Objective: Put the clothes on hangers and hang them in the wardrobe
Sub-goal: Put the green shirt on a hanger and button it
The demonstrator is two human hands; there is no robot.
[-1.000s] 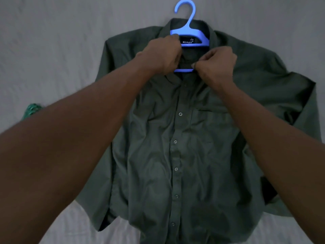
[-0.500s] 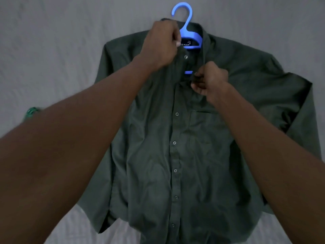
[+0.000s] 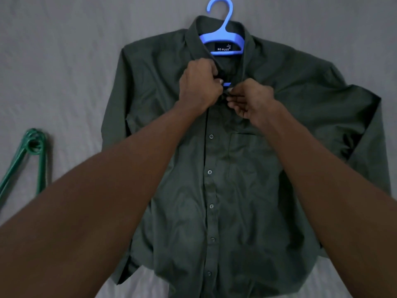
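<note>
Both hands, left hand [image 3: 199,84] and right hand [image 3: 250,100], pinch the shirt [image 3: 214,190] placket below the collar, fingers buttoning it over the blue hanger [image 3: 223,37]; next, probably lifting it by the hook.

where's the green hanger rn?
Head view, far left edge: the green hanger lies on the grey sheet, left of the dark shirt and apart from it, beyond the left forearm.
</note>
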